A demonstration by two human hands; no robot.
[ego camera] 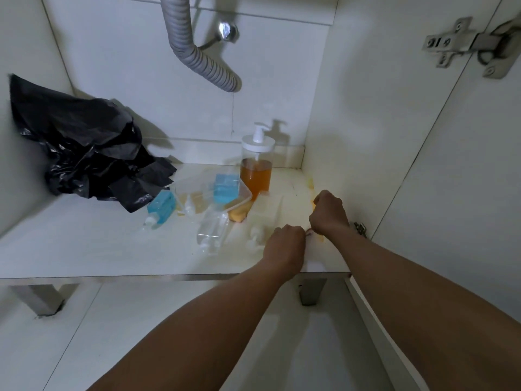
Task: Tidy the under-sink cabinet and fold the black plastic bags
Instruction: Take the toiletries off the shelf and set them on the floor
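Heaped well left of the round amber pump bottle [256, 165]: crumpled, glossy black plastic bags [90, 148]. Right-front of that bottle, left hand [284, 244] pinching a thin reddish strand [308, 235]; right hand [329, 213] fisted beside, contents untellable.

Grey drain hose [180, 38] (corrugated), door hinge [451, 42]

Bare shelf front-left [84, 244]; bottles [210, 230], black bags [84, 142] crowd middle, back-left

No lettering is legible anywhere: the near-left blue bottle [160, 206] and far pump bottle [256, 170] show nothing readable (too blurred).
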